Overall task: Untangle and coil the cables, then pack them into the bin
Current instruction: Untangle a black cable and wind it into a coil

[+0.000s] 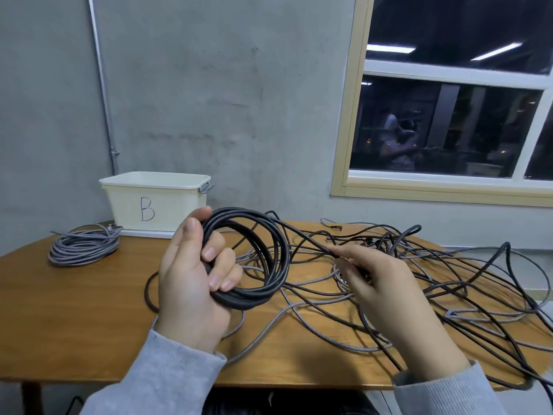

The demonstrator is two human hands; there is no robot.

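Matt black rubbery coil [257,259] gripped in the left hand [191,274], smooth jacket, faint sheen; the right hand [380,283] pinches its loose run. Grey coil [83,245] looks braided, cloth-like. Loose tangle [419,280] mixes smooth dark and woven grey. Table [74,324] is warm wood, satin finish. Bin [155,202] cream plastic, slightly glossy. Wall [209,100] rough concrete. Sleeves [167,378] soft grey knit

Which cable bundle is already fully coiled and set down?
The grey coil lying on the table beside the bin. The black coil is in the left hand, its tail running into the tangle.
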